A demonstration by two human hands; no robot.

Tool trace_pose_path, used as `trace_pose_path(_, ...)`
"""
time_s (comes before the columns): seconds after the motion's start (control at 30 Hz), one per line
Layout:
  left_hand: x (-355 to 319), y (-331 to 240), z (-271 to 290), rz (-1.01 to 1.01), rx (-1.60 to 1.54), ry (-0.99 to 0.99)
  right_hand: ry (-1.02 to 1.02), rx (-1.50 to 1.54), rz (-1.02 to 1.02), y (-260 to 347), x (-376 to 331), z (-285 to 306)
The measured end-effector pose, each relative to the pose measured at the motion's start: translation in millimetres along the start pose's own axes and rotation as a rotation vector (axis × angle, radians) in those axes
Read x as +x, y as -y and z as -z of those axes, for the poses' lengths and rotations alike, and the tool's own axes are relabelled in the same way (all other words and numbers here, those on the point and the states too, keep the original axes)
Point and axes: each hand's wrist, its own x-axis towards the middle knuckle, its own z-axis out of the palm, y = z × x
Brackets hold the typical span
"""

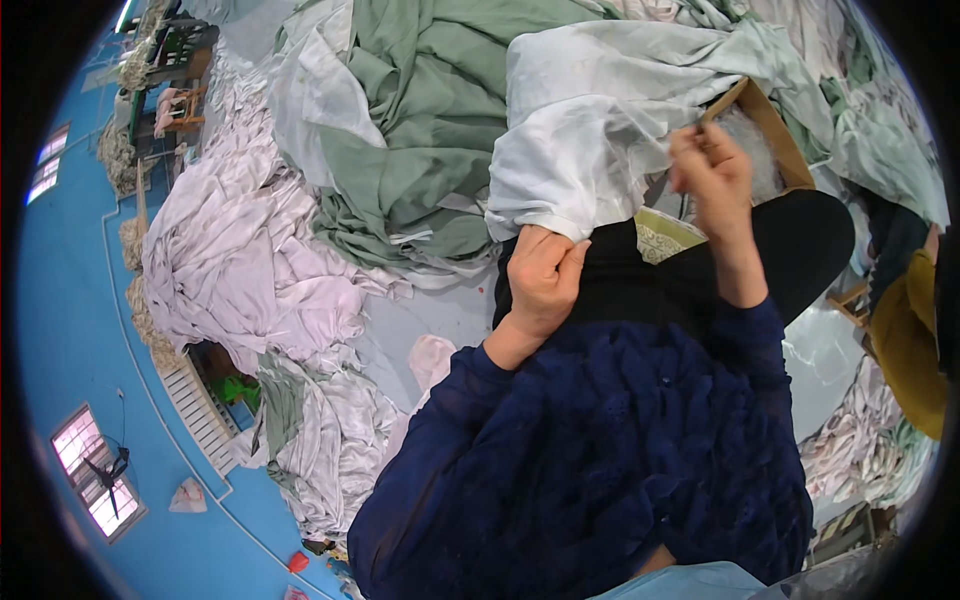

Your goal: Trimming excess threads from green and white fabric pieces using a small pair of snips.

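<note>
My left hand (545, 278) is closed on the gathered edge of a white cloth (570, 150), which spreads away from me over the pile. My right hand (715, 180) is raised to the right of that cloth, its fingers curled together and blurred. Whatever it may hold is too smeared to name. Just behind it is an open cardboard box (780, 135) with clear plastic in it. Below the right hand, against my black-clad leg, shows a light green patterned piece (665, 238).
Large heaps of green cloth (430, 110) and pale pink-white cloth (250, 250) lie ahead and to the left. More crumpled fabric (310, 430) sits lower left. A person's mustard-coloured sleeve (905, 340) is at the right edge. A blue wall (70, 310) runs along the left.
</note>
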Motion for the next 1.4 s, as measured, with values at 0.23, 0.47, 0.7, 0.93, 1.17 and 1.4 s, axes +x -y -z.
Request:
trace_pose_path(0.23,-0.9,0.4,3.0,0.044,-0.037,0.002,-0.517,-1.269,0.143,1.4,24.3,123.4)
trace_pose_path(0.47,0.4,-1.4,2.7,-0.06,0.012,0.007,0.117,-0.162,-0.01,11.4,-23.9,12.8)
trace_pose_path(0.7,1.5,-3.7,-5.1,-0.061,0.006,0.025,0.381,-0.432,0.189,-2.8,-26.6,-54.1)
trace_pose_path(0.93,0.1,-1.1,-3.5,-0.041,0.004,0.041,0.206,-0.746,0.571,-5.7,-25.2,-44.6)
trace_pose_path(1.17,-2.4,5.6,2.5,0.046,-0.056,0.005,-0.323,-1.326,0.502,-17.3,19.1,92.8)
trace_pose_path(1.4,-1.5,11.0,2.7,0.228,-0.267,0.0,-0.476,-1.186,0.012,-7.2,14.4,148.6)
